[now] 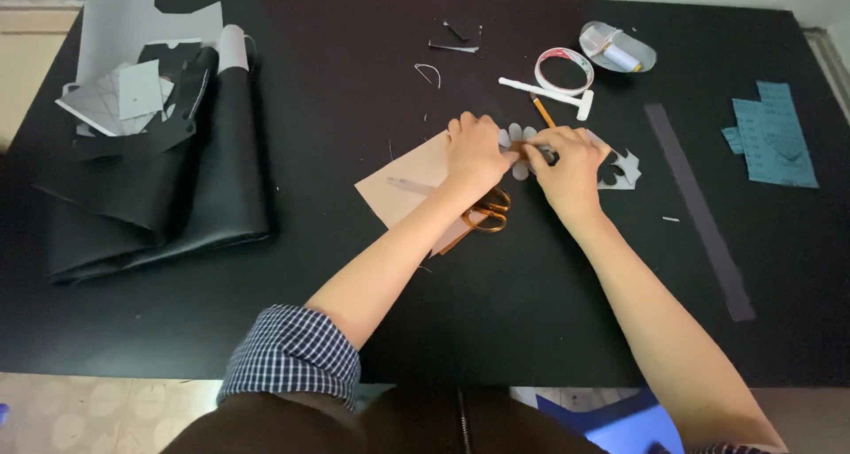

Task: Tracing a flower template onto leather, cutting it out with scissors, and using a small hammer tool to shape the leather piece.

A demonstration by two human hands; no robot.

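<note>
My left hand (476, 150) presses down on a small grey flower-shaped template (518, 153) with scalloped petals. My right hand (571, 166) meets it from the right and grips a dark pen-like tool (546, 155) whose tip rests on the template. Both lie over a tan piece of leather (409, 188) on the black table (496, 303). A second flower-shaped cutout (627, 169) peeks out right of my right hand. Orange-handled scissors (489, 215) sit under my left wrist.
Folded black leather with grey paper patterns (150, 179) lies at the left. A tape roll (564, 69), a white tool (549, 93), an orange pencil (542, 111) and a clear plastic case (617, 48) sit behind the hands. A long grey strip (699, 210) and teal pieces (775, 135) lie right.
</note>
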